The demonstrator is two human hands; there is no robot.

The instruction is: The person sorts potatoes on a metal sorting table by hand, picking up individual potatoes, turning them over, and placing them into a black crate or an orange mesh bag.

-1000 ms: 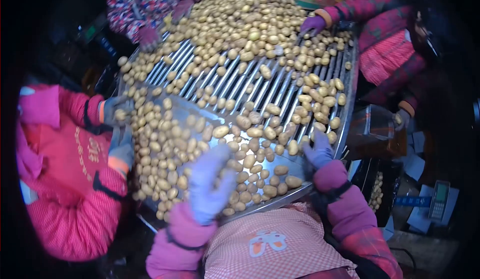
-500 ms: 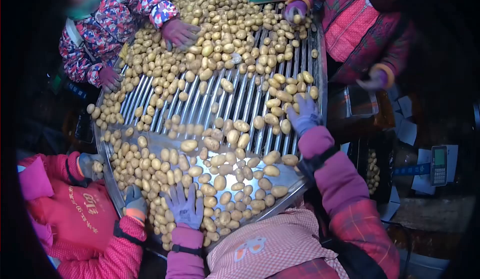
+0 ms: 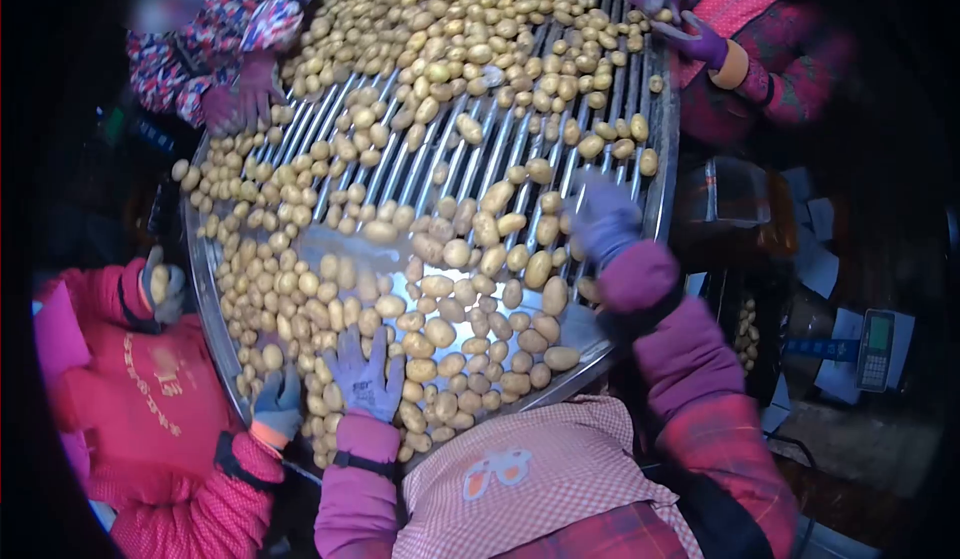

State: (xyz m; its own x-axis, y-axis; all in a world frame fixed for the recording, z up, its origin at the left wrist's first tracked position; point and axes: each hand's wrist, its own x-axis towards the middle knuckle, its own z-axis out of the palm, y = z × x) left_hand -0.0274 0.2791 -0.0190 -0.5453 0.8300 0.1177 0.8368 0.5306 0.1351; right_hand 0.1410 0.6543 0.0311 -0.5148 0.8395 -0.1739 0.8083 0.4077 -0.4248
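Observation:
Several small yellow potatoes (image 3: 440,289) cover a round metal sorting table (image 3: 205,289) with a grid of steel bars (image 3: 480,149). My left hand (image 3: 362,377), in a purple glove, lies flat with spread fingers on potatoes near the table's near rim. My right hand (image 3: 598,217), also in a purple glove, rests with curled fingers over potatoes at the right side of the bars; it is blurred, and I cannot tell whether it grips one.
A person in pink at the left has gloved hands (image 3: 278,396) at the rim. A person in a patterned jacket (image 3: 225,29) works at the far left, another in purple gloves (image 3: 700,44) at the far right. A scale (image 3: 875,349) and dark crate (image 3: 745,334) stand right.
My right hand slid a little down and toward me along the bars. My left hand stayed flat on the potatoes. The far-right person's hands came together at the table's edge.

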